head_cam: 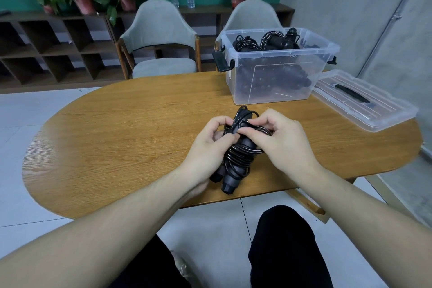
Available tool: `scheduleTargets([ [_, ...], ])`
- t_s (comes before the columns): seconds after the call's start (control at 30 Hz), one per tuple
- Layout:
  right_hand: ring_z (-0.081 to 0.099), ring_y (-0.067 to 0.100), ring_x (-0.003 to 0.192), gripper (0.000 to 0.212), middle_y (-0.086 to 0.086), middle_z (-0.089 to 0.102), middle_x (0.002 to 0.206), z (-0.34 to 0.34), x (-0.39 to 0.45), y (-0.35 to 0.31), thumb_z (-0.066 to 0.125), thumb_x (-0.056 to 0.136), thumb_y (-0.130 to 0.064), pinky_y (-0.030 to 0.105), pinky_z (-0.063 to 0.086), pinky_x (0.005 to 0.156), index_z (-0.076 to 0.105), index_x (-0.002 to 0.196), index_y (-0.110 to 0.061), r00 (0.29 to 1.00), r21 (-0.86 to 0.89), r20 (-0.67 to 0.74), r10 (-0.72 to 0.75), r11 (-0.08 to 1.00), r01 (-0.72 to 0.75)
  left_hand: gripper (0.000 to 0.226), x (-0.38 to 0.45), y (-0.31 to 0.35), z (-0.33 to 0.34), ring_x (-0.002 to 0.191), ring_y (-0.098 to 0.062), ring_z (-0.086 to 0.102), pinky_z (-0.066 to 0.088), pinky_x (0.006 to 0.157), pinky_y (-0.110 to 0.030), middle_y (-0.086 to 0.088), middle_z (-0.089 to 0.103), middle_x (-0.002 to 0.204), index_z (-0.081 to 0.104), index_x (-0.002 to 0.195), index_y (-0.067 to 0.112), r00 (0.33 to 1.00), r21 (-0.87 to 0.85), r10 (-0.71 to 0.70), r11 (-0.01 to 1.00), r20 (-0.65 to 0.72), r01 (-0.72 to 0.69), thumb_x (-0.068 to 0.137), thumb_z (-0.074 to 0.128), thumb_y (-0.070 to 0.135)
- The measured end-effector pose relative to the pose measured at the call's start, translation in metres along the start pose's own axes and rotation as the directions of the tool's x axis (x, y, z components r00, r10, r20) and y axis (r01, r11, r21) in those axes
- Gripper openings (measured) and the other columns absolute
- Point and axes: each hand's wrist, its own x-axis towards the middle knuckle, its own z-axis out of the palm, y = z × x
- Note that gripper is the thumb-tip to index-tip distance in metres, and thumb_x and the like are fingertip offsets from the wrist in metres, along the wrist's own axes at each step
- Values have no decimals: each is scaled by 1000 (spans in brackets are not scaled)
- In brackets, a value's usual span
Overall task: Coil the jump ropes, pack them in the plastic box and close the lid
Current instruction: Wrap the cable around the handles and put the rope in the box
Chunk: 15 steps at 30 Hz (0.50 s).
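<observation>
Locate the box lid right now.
Head view, right side: the lid lies flat on the table, just right of the open plastic box, handle up.

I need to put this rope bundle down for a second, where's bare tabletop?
Bare wood left of the left hand, out to the table edge. Crowded far right: plastic box and lid.

The left hand (pixel 208 145) covers the near side of the jump rope (pixel 238 154), so its palm contact and one handle's upper part are out of sight. The right hand (pixel 278 140) hides the cord end it pinches. Inside the plastic box (pixel 275 70) the frosted wall blurs the lower ropes into a dark mass, perhaps several bundles. The lid (pixel 364 100) conceals the surface (pixel 117 135) edge beneath it.
</observation>
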Motion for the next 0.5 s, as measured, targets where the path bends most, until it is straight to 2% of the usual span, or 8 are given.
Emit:
scheduleTargets([
  [0.07, 66, 9, 74, 22, -17, 69, 73, -1, 1, 0, 75, 77, -50, 42, 54, 74, 68, 83, -31, 999, 21, -43, -22, 1000, 23, 24, -1, 2, -2, 63, -13, 61, 51, 57, -26, 0, 67, 74, 57, 104, 24, 999, 21, 40, 999, 30, -41, 99, 55, 1],
  [0.2, 67, 11, 77, 28, -17, 70, 76, 2, -5, 2, 71, 77, -56, 45, 54, 74, 67, 93, -34, 989, 47, -134, -61, 997, 68, 28, -2, 5, -4, 66, -10, 63, 52, 59, -25, 6, 66, 74, 53, 108, 27, 990, 128, 111, 984, 83, -121, 100, 54, 1],
  [0.3, 67, 16, 78, 28, -14, 71, 76, 5, -8, 4, 70, 78, -58, 49, 53, 77, 65, 95, -36, 979, 29, -192, -70, 997, 77, 31, -2, 5, -4, 73, -19, 64, 56, 66, -35, -6, 65, 85, 48, 115, 28, 977, 200, 139, 965, 162, -170, 101, 53, 1],
  [0.4, 64, 14, 73, 29, -12, 68, 70, 6, -8, 3, 69, 78, -60, 44, 52, 73, 63, 89, -33, 972, 5, -226, -60, 998, 63, 36, -1, 6, -6, 71, -20, 61, 55, 67, -39, 0, 67, 83, 42, 118, 31, 968, 289, 125, 939, 215, -185, 101, 51, 0],
  [0.5, 58, 11, 70, 35, -14, 59, 67, 7, -9, 1, 64, 80, -62, 35, 47, 65, 53, 82, -29, 983, -128, -151, -101, 988, 82, 37, 1, 8, -10, 74, -19, 63, 56, 71, -37, -4, 70, 89, 38, 118, 30, 968, 331, 98, 928, 231, -173, 101, 52, 0],
])
